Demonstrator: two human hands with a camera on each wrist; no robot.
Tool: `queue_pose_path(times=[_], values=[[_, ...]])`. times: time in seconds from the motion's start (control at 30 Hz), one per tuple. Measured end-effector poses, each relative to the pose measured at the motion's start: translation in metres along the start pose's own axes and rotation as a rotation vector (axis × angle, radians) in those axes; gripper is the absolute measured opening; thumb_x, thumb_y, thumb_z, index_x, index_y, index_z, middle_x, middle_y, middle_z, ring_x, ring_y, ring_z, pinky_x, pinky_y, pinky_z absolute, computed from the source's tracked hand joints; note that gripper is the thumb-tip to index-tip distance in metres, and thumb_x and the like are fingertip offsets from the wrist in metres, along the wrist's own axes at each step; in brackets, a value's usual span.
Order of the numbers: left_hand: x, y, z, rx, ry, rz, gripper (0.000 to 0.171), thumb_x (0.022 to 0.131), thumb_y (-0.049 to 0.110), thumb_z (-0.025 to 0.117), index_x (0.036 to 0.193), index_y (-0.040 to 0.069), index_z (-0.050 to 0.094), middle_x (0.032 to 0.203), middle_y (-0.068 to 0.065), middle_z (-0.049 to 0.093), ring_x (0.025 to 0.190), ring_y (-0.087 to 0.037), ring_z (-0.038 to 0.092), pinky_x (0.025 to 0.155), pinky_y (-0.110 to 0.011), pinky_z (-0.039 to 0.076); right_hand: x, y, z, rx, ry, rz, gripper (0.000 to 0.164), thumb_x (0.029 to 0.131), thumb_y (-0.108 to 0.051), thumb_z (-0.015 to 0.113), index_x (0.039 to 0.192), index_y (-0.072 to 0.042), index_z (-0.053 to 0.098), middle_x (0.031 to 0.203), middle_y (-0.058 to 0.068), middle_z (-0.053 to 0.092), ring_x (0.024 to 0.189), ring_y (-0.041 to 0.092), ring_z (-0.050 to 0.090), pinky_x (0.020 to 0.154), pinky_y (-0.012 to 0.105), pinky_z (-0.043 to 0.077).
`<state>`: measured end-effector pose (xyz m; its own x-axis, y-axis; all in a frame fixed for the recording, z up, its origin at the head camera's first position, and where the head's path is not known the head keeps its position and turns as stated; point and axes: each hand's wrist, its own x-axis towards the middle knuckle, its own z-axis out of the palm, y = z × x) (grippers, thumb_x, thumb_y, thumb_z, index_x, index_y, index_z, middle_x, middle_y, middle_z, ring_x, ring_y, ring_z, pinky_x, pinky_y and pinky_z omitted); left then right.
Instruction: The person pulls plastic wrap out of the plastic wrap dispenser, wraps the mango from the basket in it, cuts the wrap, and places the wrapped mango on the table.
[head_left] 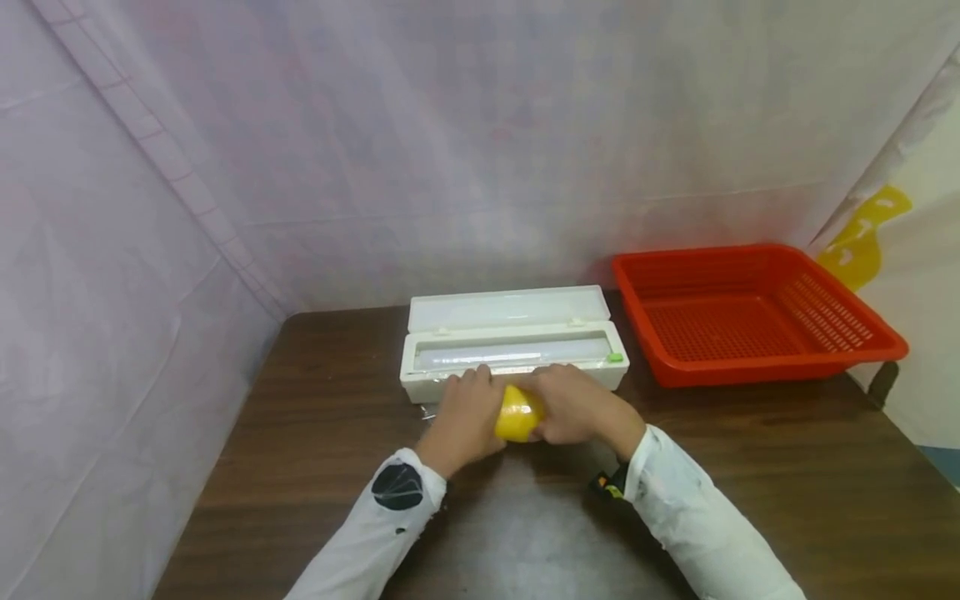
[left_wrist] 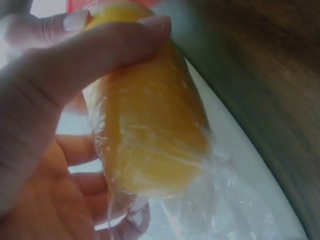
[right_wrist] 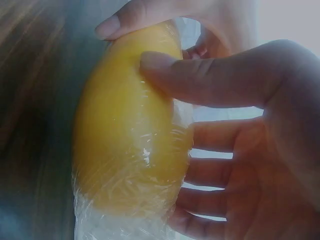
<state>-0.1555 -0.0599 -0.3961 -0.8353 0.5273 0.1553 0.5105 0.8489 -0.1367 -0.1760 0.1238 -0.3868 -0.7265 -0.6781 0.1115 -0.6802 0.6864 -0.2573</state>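
A smooth, oblong yellow fruit (head_left: 519,414) is wrapped in clear cling film (left_wrist: 230,200); its exact kind cannot be told. My left hand (head_left: 468,417) holds one end, the thumb lying across it and the fingers behind. From the other side my right hand (head_left: 573,404) grips it, thumb in front, fingers (right_wrist: 210,172) curving behind. Loose film trails past both ends of the fruit in the wrist views. Just behind the hands stands a white cling film dispenser (head_left: 427,387), its lid (head_left: 510,308) raised and a film roll (head_left: 480,356) inside.
An orange-red plastic basket (head_left: 757,367) stands at the back right of the brown wooden table (head_left: 300,467). Pale sheeting (head_left: 450,150) hangs behind and to the left. A green slider (head_left: 615,357) sits at the dispenser's right end.
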Motion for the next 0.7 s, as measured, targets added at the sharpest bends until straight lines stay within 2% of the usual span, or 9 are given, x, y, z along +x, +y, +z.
queue_pose_path(times=[0.13, 0.37, 0.6, 0.7], values=[[0.000, -0.004, 0.000, -0.051, -0.020, 0.017, 0.076, 0.056, 0.049, 0.088, 0.114, 0.004, 0.067, 0.095, -0.013, 0.061, 0.080, -0.026, 0.056, 0.072, -0.041, 0.054, -0.003, 0.001, 0.002, 0.039, -0.027, 0.013, 0.052, 0.067, -0.025, 0.085, 0.116, -0.023, 0.066, 0.082, -0.009, 0.063, 0.070, 0.013, 0.054, 0.066, 0.032, 0.049], [0.003, -0.010, 0.001, -0.134, -0.008, 0.026, 0.069, 0.055, 0.044, 0.091, 0.106, 0.003, 0.071, 0.092, -0.013, 0.061, 0.076, -0.024, 0.055, 0.070, -0.040, 0.056, -0.002, 0.006, 0.005, 0.057, -0.031, 0.006, 0.059, 0.073, -0.023, 0.081, 0.129, -0.026, 0.060, 0.084, -0.010, 0.061, 0.070, 0.011, 0.054, 0.064, 0.030, 0.049], [0.007, -0.011, 0.003, -0.177, -0.075, 0.008, 0.067, 0.058, 0.043, 0.091, 0.108, 0.003, 0.071, 0.094, -0.013, 0.061, 0.077, -0.023, 0.054, 0.072, -0.038, 0.057, -0.001, 0.010, 0.006, 0.111, -0.051, 0.017, 0.055, 0.076, -0.024, 0.080, 0.128, -0.025, 0.060, 0.084, -0.009, 0.061, 0.071, 0.012, 0.055, 0.065, 0.031, 0.050], [0.009, -0.011, 0.004, -0.186, -0.086, 0.008, 0.067, 0.058, 0.042, 0.090, 0.109, 0.002, 0.071, 0.095, -0.013, 0.060, 0.077, -0.023, 0.054, 0.072, -0.038, 0.056, -0.001, 0.013, 0.006, 0.106, -0.036, 0.037, 0.060, 0.074, -0.027, 0.083, 0.130, -0.026, 0.062, 0.084, -0.009, 0.064, 0.072, 0.012, 0.055, 0.067, 0.032, 0.050]])
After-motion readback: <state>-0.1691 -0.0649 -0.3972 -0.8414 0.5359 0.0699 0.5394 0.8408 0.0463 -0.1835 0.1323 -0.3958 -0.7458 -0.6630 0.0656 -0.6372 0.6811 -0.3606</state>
